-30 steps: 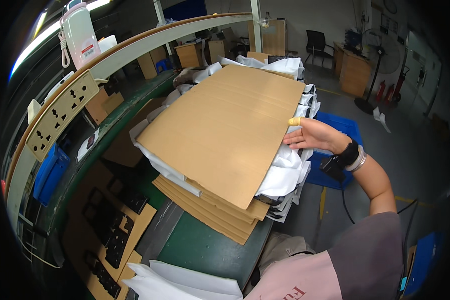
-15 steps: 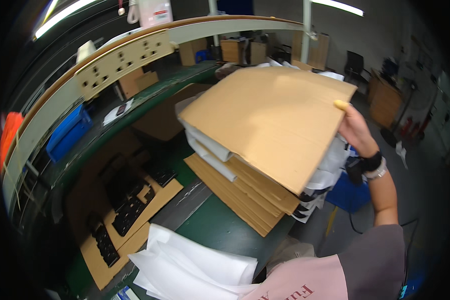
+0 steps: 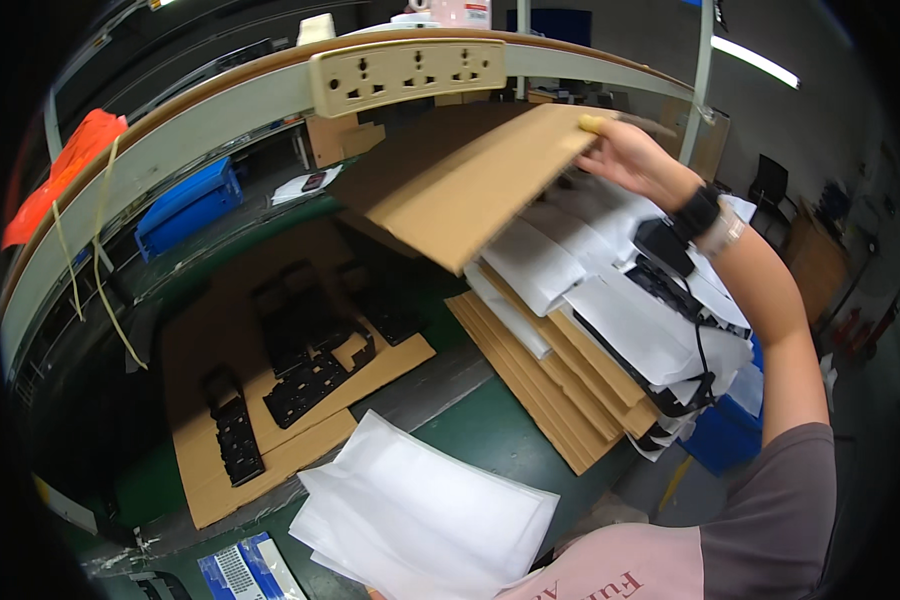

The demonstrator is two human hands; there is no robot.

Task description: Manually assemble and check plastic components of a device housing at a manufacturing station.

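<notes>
My right hand (image 3: 625, 155) grips the edge of a brown cardboard sheet (image 3: 490, 180), its thumb on top in a yellow finger cover. The sheet is lifted and tilted, its near corner hanging down toward the left. Below it, a stack of cardboard sheets (image 3: 540, 380) lies on the bench, with white wrapping sheets (image 3: 540, 260) and black parts (image 3: 660, 275) layered on it. Left of the stack, black perforated parts (image 3: 310, 385) rest on another cardboard sheet (image 3: 205, 490). My left hand does not show.
White foam sheets (image 3: 430, 500) lie at the green bench's (image 3: 470, 420) front edge, beside a blue-and-white packet (image 3: 250, 570). A socket strip (image 3: 410, 75) runs along the rail above. A blue bin (image 3: 190, 205) sits on the shelf at left, another blue container (image 3: 720, 435) below right.
The cardboard sheet has come off the top of the stack and moved left and away with my right hand, uncovering white wrapping and black parts. The view has turned left.
</notes>
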